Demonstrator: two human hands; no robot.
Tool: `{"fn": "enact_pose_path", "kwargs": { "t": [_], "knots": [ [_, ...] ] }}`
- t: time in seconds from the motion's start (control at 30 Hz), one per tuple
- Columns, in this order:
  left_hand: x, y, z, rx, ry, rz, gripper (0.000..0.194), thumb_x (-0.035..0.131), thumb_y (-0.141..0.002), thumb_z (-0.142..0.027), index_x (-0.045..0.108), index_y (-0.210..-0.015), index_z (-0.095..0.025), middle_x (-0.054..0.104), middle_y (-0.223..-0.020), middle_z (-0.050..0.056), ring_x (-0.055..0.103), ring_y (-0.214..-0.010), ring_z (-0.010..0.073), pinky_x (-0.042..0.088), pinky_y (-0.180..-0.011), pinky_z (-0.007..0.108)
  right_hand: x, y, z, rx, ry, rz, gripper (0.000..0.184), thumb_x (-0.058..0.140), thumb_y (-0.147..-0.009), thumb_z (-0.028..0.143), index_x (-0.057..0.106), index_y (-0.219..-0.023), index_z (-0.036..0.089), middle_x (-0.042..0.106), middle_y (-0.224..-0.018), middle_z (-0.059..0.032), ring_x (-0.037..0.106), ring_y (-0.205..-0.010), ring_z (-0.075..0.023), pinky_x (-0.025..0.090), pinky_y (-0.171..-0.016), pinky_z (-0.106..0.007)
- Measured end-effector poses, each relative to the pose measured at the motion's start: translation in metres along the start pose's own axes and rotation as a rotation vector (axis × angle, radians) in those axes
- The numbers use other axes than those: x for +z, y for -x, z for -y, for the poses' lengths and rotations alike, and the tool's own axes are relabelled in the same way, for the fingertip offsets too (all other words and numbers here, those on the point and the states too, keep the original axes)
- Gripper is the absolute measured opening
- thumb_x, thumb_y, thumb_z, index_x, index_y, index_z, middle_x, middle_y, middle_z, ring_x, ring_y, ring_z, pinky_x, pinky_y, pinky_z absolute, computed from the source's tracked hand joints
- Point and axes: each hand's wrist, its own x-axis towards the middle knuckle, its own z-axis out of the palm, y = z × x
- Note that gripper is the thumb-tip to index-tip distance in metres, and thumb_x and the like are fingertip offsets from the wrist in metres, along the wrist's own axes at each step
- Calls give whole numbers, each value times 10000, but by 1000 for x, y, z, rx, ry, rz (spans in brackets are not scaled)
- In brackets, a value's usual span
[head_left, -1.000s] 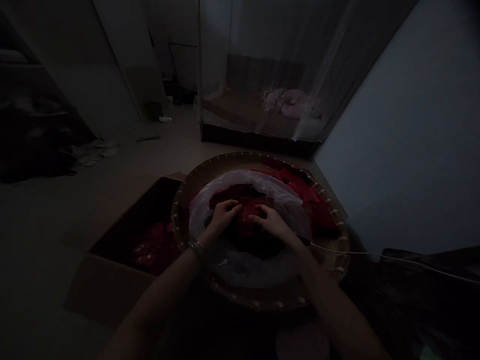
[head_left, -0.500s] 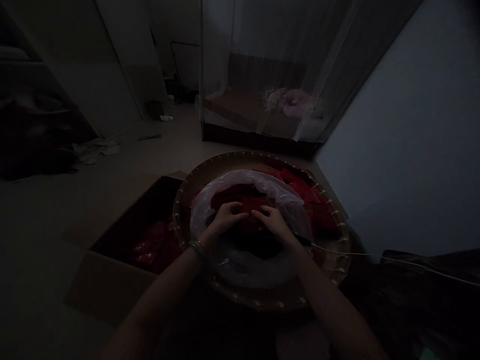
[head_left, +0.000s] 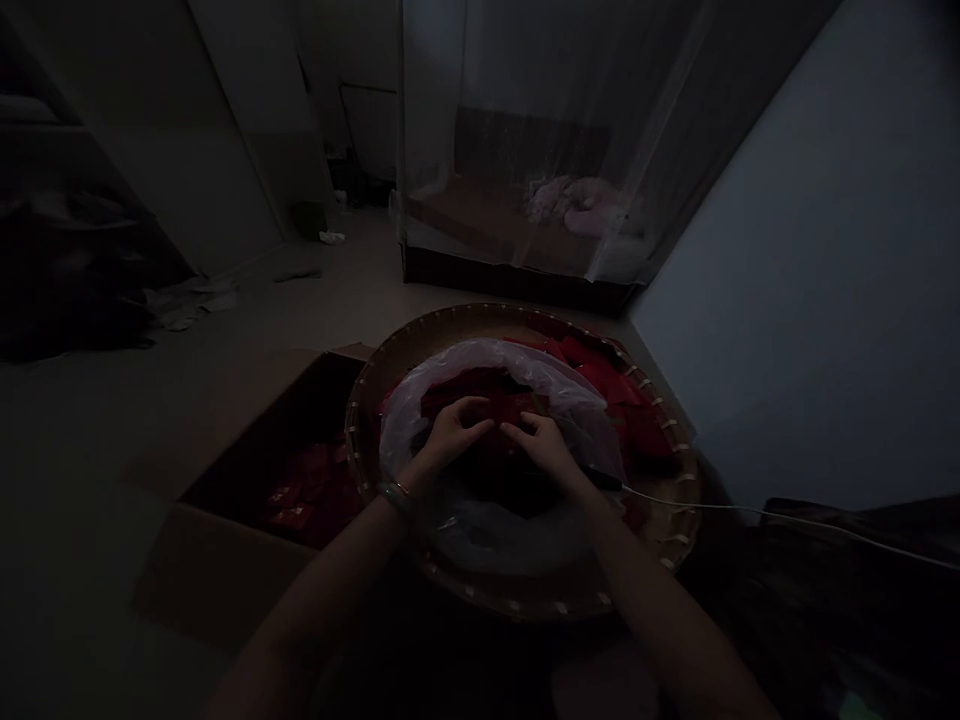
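My left hand [head_left: 452, 432] and my right hand [head_left: 545, 440] face each other over a round woven bamboo tray [head_left: 420, 328]. Between them is a red paper packet [head_left: 510, 408], its two sides pinched by my thumbs and fingers. Below lies a whitish plastic bag [head_left: 480, 540] spread open in a ring, with dark red pieces inside its mouth. Shadow hides what lies right under my palms. Several more red packets [head_left: 600, 375] are piled at the tray's right side. A dark stick-like handle [head_left: 602, 480] with a white cord sits beside my right wrist.
A cardboard box [head_left: 217, 540] holding red packets [head_left: 304, 490] stands left of the tray. The white cord [head_left: 795, 519] runs off to the right. Behind the tray is a bed [head_left: 480, 215] under a net, and a pale wall [head_left: 817, 300] rises on the right. The room is dim.
My hands have come slightly closer together around the red packet, and its visible face has tilted and darkened. The tray, bag and box have stayed in place.
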Motion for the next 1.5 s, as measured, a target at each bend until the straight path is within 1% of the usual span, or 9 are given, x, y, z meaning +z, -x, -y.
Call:
{"fn": "enact_pose_path", "kwargs": {
  "t": [0.1,0.2,0.47,0.67,0.8,0.87,1.0,1.3,1.5],
  "knots": [
    [-2,3,-6,205,-81,-24,427,640,-744,-173,557,-1163,-190,642,-1109,69,605,-980,174,469,-868,310,0,0,-6,-137,122,13,315,617,-704,352,670,-937,147,707,-915,-60,638,-849,-218,506,-799,-366],
    [-3,5,-9,336,-223,-30,232,606,-771,-151,631,-997,-193,675,-992,54,611,-923,167,470,-848,314,1,3,-7,-224,212,-6,367,622,-710,313,643,-1046,168,682,-1051,-71,613,-977,-213,449,-910,-372],
    [-6,7,-10,385,-354,-8,212,528,-684,-50,599,-839,-175,648,-837,36,599,-767,152,480,-723,271,-11,-6,-1,-220,268,-17,321,381,-875,303,661,-962,172,695,-980,-66,630,-922,-183,466,-842,-317],
    [-8,8,-14,404,-453,-31,199,503,-652,-39,574,-775,-178,565,-860,41,556,-789,151,466,-718,261,-10,-5,0,-176,891,455,156,578,-711,129,668,-839,139,695,-854,-92,644,-813,-209,455,-730,-272],
    [-8,9,-13,397,-510,-61,173,503,-664,-59,587,-765,-171,538,-846,43,534,-772,149,449,-694,256,4,-4,-7,-188,1089,488,324,623,-731,199,610,-1043,115,636,-1019,-150,623,-910,-235,449,-748,-273],
    [-8,9,-11,386,-518,-85,151,494,-665,-63,587,-726,-165,533,-825,44,529,-754,148,440,-678,254,8,-5,-10,-180,1137,469,281,525,-817,185,589,-1085,131,607,-1062,-153,617,-929,-219,444,-763,-271],
    [-10,9,-10,349,-484,-84,139,474,-669,-65,575,-651,-159,543,-777,37,531,-706,136,424,-651,245,12,-7,-10,-162,1122,442,260,420,-877,167,601,-1063,151,626,-1008,-139,626,-891,-210,442,-727,-270],
    [-10,7,-16,293,-424,-14,234,450,-791,-149,561,-584,-151,575,-649,27,535,-611,122,398,-605,244,3,-14,-5,-164,999,390,205,546,-766,99,690,-900,154,710,-926,-89,650,-876,-188,434,-730,-235],
    [-8,9,-17,409,-348,69,246,472,-631,-25,609,-787,-155,601,-841,50,579,-779,148,460,-710,255,-29,-19,-3,-108,520,178,166,600,-695,141,714,-810,172,723,-827,-38,659,-798,-181,478,-763,-271]
  ]
}}
